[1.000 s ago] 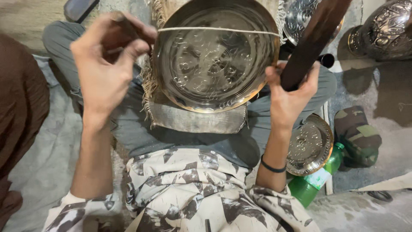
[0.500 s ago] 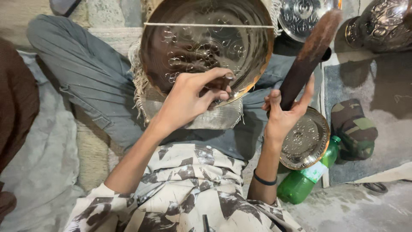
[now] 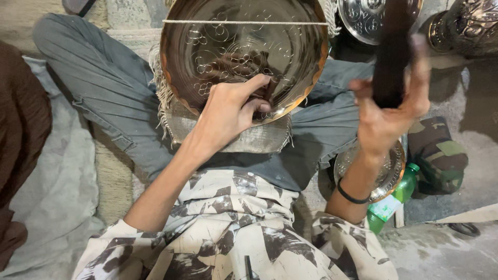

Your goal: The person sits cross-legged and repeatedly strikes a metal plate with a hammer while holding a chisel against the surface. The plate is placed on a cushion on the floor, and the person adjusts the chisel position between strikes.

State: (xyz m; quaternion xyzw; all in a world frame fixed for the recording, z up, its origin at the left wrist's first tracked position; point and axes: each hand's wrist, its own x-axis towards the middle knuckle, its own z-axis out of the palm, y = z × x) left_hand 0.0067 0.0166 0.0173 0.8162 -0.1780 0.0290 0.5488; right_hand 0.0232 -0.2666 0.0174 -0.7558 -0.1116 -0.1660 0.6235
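Observation:
A large round brass tray (image 3: 244, 52) with engraved floral patterns rests tilted on my lap, on a frayed cloth pad (image 3: 249, 137). A taut string (image 3: 244, 22) crosses its upper part. My left hand (image 3: 228, 111) presses on the tray's lower inner rim, fingers pinched on what seems to be a small tool that I cannot make out. My right hand (image 3: 386, 116) is raised to the right of the tray, shut on a dark wooden mallet (image 3: 391, 49) that points upward.
A smaller engraved metal plate (image 3: 386, 173) and a green plastic bottle (image 3: 391, 199) lie by my right knee. A camouflage cloth (image 3: 438, 155) sits further right. More engraved metalware (image 3: 363, 15) stands at the top right. Brown fabric (image 3: 21, 145) lies at left.
The left hand came down from the air onto the tray's lower inner rim and stays there. The right hand lifted the mallet higher and further right.

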